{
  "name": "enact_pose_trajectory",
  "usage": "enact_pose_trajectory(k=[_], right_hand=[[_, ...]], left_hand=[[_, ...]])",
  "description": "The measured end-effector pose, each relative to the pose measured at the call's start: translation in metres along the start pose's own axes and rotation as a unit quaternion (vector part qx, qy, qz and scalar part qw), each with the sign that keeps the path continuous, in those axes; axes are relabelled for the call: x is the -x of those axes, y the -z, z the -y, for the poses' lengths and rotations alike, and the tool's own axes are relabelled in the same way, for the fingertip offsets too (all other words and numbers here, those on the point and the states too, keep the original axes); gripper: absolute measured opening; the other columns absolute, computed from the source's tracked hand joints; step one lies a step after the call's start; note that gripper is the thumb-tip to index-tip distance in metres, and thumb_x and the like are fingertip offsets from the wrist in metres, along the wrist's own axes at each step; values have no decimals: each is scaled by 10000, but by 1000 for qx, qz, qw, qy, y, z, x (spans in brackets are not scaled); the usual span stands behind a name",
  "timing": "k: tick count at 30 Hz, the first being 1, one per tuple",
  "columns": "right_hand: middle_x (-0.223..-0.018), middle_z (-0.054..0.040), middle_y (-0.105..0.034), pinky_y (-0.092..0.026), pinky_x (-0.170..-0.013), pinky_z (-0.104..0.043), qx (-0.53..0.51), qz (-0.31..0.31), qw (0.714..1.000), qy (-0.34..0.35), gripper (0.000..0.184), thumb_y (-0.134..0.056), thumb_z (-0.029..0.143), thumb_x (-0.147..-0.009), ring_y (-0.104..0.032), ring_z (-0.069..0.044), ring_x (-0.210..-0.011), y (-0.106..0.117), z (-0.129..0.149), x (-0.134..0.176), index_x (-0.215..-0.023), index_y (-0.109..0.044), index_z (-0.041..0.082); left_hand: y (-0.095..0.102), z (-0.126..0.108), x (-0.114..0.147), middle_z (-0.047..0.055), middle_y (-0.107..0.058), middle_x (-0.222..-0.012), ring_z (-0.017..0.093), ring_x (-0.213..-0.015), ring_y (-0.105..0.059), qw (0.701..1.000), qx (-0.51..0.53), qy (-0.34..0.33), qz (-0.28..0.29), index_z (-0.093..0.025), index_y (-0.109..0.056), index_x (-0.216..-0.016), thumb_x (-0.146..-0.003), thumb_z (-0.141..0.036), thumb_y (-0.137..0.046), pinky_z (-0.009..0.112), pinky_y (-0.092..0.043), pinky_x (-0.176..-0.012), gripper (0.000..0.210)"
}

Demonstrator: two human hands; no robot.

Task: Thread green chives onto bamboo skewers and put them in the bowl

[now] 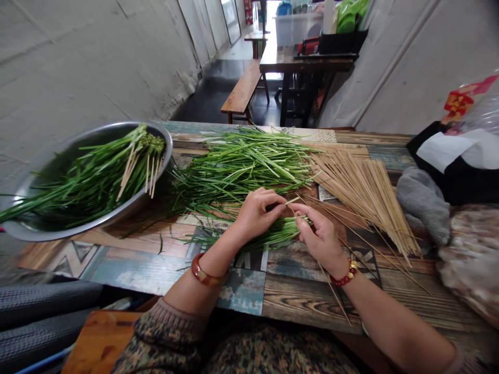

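Note:
My left hand (259,214) is closed, pinching a green chive stem whose pale cut end (292,200) sticks out past the thumb. Close beside it, my right hand (322,236) grips a thin bamboo skewer (335,296); its shaft slants down toward the table's near edge. A small bunch of chives (283,234) lies below both hands, its cut ends at my right fingers. Whether those stems are all threaded on the skewer, I cannot tell. Just beyond is a large loose pile of chives (249,161). Many bamboo skewers (370,197) are fanned out right of the pile.
At the left, a metal basin (168,156) holds bundled chives (101,166) with skewers through them. A grey cloth-like bundle (423,202) and a plastic bag (471,254) sit at the right on the patterned wooden table (234,291). A bench (244,88) stands beyond.

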State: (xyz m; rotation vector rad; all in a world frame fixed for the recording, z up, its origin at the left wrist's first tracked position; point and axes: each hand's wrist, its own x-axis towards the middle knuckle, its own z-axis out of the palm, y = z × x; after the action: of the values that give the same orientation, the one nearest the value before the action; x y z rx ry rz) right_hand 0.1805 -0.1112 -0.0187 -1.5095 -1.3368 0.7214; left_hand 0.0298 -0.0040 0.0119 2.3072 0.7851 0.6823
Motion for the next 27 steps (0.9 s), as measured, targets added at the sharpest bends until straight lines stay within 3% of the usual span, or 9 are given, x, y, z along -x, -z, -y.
enact_pose_trajectory(k=[10,19,27], right_hand=[[-922,-57,-685,-537,-617,-286,7,-2,1000,19,343,-488,240,-892,-630,-140,-651,2,-1,0,-1191,-653,215],[-1061,-62,-715,-535,-851,-335,21,-17,997,72,341,-488,192,-883,-667,-182,-921,2,4,-3,-1167,-673,232],[-1060,-62,-720,-533,-855,-328,23,-18,996,79,349,-486,182,-880,-665,-175,-915,2,4,-3,-1173,-672,225]], left_hand=[[2,-2,-1,19,-702,-753,149,-733,-564,999,40,16,-10,-182,-727,-842,-848,-188,-604,296,-403,-721,123],[1,0,-1,20,-663,-704,148,-712,-537,999,28,7,-22,-184,-741,-839,-846,-193,-617,292,-395,-700,125],[2,0,-1,21,-671,-723,146,-721,-545,1000,18,3,-22,-192,-741,-842,-853,-198,-612,286,-395,-695,129]])
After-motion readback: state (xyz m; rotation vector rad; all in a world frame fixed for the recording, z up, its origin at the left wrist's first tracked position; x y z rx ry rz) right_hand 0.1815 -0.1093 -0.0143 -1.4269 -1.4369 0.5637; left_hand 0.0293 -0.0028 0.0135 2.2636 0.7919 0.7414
